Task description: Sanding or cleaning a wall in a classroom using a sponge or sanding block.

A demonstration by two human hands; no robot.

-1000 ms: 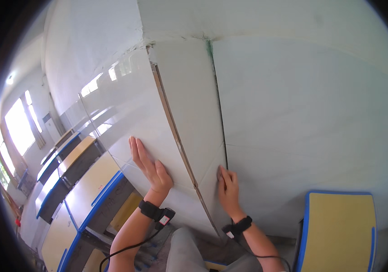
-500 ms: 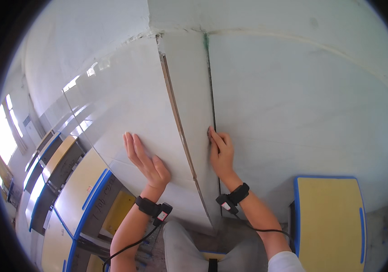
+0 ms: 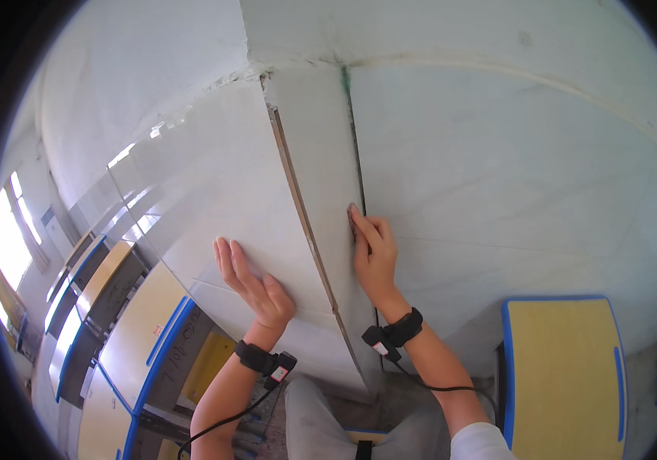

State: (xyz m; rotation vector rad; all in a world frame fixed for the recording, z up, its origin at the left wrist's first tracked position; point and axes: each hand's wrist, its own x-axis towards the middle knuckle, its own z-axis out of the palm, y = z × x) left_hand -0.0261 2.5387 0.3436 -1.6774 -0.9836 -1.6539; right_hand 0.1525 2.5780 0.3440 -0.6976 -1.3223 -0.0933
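My left hand (image 3: 253,285) lies flat with its fingers stretched out on the glossy white tiled wall face (image 3: 190,192), left of the protruding corner. A brown strip (image 3: 299,195) runs down that corner where the tile edges part. My right hand (image 3: 375,249) is closed in a pinch at the dark seam (image 3: 357,157) of the inner corner. Between its fingertips is a small dark piece (image 3: 352,220), pressed to the narrow wall face; its kind is mostly hidden by the fingers. Black bands with small boxes and cables sit on both wrists.
Yellow-topped desks with blue edges (image 3: 144,337) stand in a row at the left. Another such desk (image 3: 562,368) stands close on my right. Bright windows (image 3: 10,230) are at the far left. Rough plaster (image 3: 236,75) borders the tiles above.
My right hand has slid a little way up along the seam with the small dark piece. The left hand stays on the tiles, and the view has shifted slightly.
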